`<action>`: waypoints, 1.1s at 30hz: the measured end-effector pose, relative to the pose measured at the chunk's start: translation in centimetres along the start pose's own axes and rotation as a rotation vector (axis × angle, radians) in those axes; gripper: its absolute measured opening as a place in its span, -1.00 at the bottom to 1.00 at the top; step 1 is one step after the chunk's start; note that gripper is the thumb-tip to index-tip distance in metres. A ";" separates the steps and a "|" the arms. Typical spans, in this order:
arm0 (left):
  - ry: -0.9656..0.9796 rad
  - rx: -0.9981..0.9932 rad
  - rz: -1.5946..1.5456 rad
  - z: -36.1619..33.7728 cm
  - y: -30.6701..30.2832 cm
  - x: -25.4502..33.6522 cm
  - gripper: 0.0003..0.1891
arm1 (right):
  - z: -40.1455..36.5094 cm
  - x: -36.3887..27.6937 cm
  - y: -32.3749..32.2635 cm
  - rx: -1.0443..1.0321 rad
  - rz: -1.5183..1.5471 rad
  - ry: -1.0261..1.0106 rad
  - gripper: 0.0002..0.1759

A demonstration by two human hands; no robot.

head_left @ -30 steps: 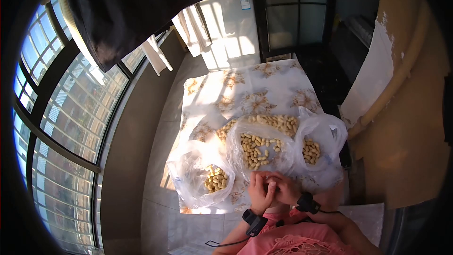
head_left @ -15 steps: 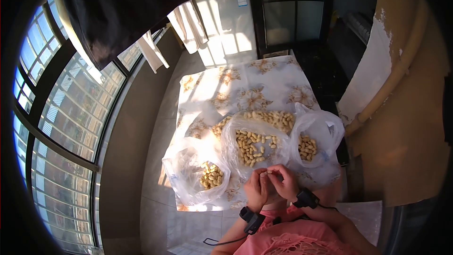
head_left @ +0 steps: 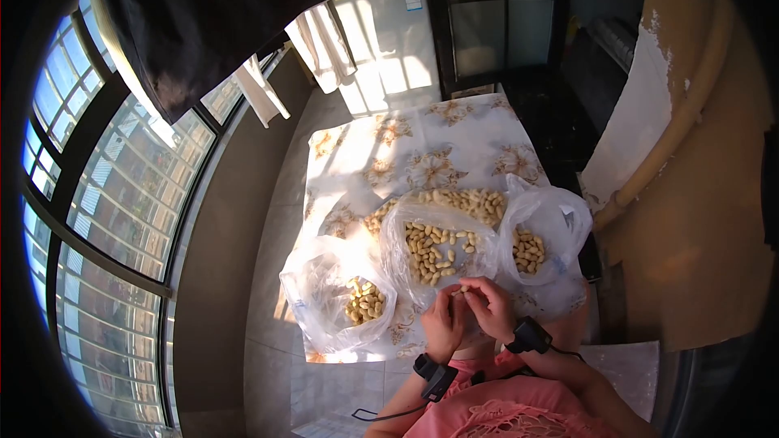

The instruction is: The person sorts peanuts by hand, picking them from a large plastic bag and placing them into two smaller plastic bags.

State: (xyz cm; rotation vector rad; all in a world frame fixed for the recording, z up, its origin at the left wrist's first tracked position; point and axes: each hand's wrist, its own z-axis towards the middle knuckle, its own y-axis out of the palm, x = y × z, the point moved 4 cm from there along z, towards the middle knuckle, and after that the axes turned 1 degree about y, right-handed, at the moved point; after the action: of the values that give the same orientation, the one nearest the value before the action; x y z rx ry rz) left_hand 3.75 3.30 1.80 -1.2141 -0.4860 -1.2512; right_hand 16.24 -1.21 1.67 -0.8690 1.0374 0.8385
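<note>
The left hand (head_left: 442,323) and right hand (head_left: 492,308) pinch together on one peanut (head_left: 459,293); the middle bag (head_left: 438,247) lies just beyond them.

A home's glazed balcony: curved window wall (head_left: 122,186) at 9 o'clock, laundry (head_left: 227,24) hung at 11 (dark cloth, pale towels), a white appliance (head_left: 398,32) at 12, and a floral tablecloth (head_left: 438,134) at centre bearing bagged peanuts (head_left: 434,250).

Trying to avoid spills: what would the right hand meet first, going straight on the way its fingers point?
The right hand would likely meet the left hand first; their fingertips seem to pinch one small pale piece.
</note>
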 end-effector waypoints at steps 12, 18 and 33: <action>-0.030 0.013 -0.009 0.1 -0.1 0.3 -0.83 | 0.3 -1.4 0.1 -0.018 -0.099 -0.156 -0.66; -0.022 0.012 -0.008 0.1 -0.1 0.1 -0.83 | 0.2 -1.2 0.2 -0.035 -0.107 -0.121 -0.67; -0.044 -0.012 -0.046 0.0 -0.1 -0.1 -0.82 | 0.2 -1.1 0.1 -0.048 -0.001 -0.093 -0.68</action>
State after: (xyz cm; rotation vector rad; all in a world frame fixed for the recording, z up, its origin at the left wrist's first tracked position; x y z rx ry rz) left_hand 3.63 3.34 1.80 -1.2489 -0.5423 -1.2701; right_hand 15.93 -1.20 2.77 -0.8630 0.9388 0.8981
